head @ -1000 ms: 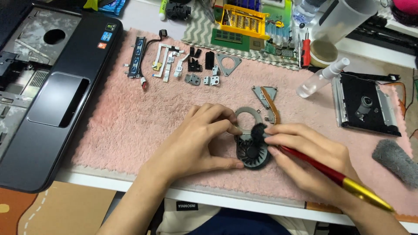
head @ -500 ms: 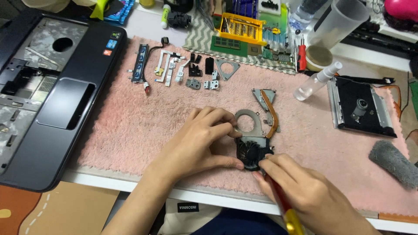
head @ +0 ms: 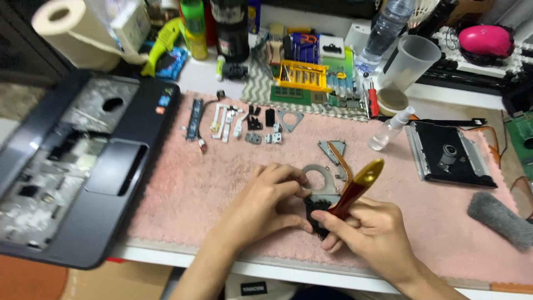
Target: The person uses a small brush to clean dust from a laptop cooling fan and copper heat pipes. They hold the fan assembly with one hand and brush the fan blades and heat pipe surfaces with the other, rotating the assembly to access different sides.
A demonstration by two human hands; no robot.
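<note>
Left hand pinching black fan on pink mat; right hand gripping red-gold screwdriver.

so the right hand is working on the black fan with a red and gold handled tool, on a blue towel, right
Not quite: the towel is pink, not blue, as the head view shows. The rest holds: the right hand grips a red and gold handled tool at the black fan, while the left hand steadies the fan.
</note>
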